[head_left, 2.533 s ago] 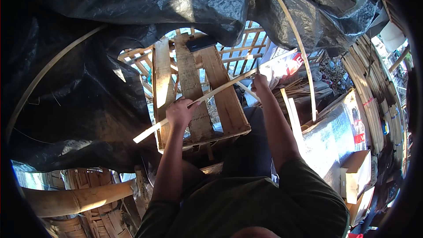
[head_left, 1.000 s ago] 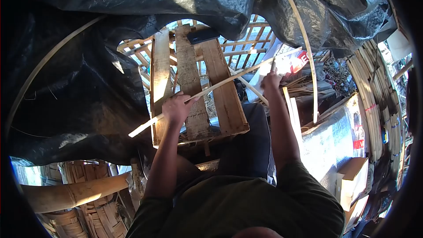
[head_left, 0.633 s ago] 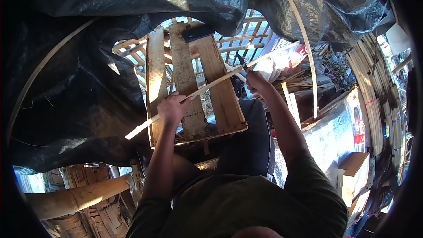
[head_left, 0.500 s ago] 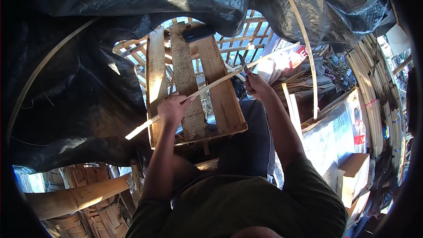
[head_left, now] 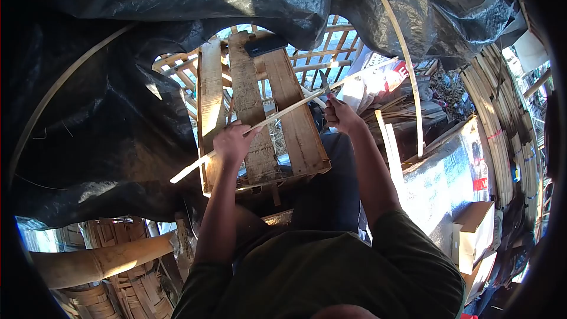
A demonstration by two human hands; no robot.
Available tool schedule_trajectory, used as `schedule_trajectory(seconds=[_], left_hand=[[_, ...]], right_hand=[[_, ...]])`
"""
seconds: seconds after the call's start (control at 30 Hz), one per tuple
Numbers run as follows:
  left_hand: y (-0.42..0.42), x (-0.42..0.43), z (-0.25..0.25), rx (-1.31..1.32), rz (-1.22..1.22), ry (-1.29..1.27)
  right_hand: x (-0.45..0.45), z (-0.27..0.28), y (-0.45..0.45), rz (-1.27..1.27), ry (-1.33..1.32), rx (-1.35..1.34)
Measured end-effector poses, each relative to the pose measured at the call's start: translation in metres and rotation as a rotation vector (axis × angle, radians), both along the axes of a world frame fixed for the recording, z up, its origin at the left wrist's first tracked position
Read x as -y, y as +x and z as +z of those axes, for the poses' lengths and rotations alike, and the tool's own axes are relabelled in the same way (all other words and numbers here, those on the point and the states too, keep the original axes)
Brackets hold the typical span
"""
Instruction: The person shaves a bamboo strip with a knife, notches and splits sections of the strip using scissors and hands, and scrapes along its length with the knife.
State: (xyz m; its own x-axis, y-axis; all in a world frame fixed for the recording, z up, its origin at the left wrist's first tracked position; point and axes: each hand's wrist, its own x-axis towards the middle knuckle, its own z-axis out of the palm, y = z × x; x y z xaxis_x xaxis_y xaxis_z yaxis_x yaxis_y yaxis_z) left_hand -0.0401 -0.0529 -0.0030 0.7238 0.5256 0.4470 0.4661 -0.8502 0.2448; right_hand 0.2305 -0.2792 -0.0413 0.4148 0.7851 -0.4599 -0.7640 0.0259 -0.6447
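My left hand (head_left: 234, 142) is wrapped round a long pale strip of bamboo or wood (head_left: 289, 108), which slants across a slatted wooden crate (head_left: 293, 124). The strip's lower end sticks out beyond the crate's left side, and its thin upper end reaches over a white and red sack (head_left: 381, 85). In my right hand (head_left: 342, 113), closed round its handle, is a knife (head_left: 324, 81) whose dark blade points up and lies against the strip. A dark flat object (head_left: 266, 45) rests on the far end of the crate's slats.
Black plastic sheeting (head_left: 106, 124) hangs at the left and top. Upright pale strips (head_left: 390, 147) and a silvery sheet (head_left: 443, 171) are at the right, near a cardboard box (head_left: 474, 233). Bundled strips (head_left: 502, 136) stand farther right. A thick bamboo pole (head_left: 106, 261) crosses the lower left.
Since a second ago, my right hand with the knife has moved left and inward along the strip, bringing the blade against it. My left hand keeps its hold, nearly in place.
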Motion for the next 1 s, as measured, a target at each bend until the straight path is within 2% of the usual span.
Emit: schedule_trajectory(seconds=[0.1,0.17,0.27,0.3,0.37,0.4,0.53,0.57,0.63,0.7,0.73,0.83,0.9,1.0], left_hand=[[0.001,0.001,0.003,0.041,0.002,0.034],[0.001,0.002,0.009,-0.054,-0.003,-0.048],[0.001,0.001,0.009,-0.035,-0.021,-0.048],[0.002,0.001,0.009,-0.027,-0.022,-0.048],[0.001,0.0,0.008,-0.025,-0.041,-0.052],[0.001,-0.001,0.009,-0.022,-0.041,-0.054],[0.001,-0.002,0.006,-0.016,-0.044,-0.05],[0.001,-0.002,0.005,0.004,-0.043,-0.028],[-0.001,0.0,0.01,-0.015,-0.043,-0.053],[-0.001,-0.001,0.014,-0.029,-0.048,-0.075],[-0.002,-0.001,0.013,0.012,-0.064,-0.084],[-0.002,-0.003,0.01,0.07,-0.087,-0.082],[-0.002,-0.005,0.004,0.087,-0.094,-0.068],[0.002,-0.009,-0.003,0.105,-0.103,-0.026]], right_hand=[[-0.001,0.015,0.003,0.067,-0.133,0.141],[-0.003,0.024,0.006,0.105,-0.185,0.236],[-0.011,0.036,0.017,0.158,-0.586,0.479],[-0.013,0.039,0.021,0.156,-0.588,0.487],[-0.02,0.041,0.026,0.203,-0.826,0.748],[-0.024,0.04,0.027,0.102,-0.761,0.702],[-0.031,0.037,0.034,0.179,-0.836,0.787],[-0.034,0.052,0.026,0.312,-0.974,1.131],[-0.04,0.062,0.007,0.459,-1.097,1.478],[-0.042,0.061,-0.017,0.434,-1.296,1.754],[-0.048,0.059,-0.029,0.387,-1.432,1.771],[-0.05,0.031,-0.023,0.31,-1.518,1.703],[-0.052,0.04,-0.025,0.287,-1.518,1.668],[-0.054,0.051,-0.026,0.38,-1.457,1.677]])
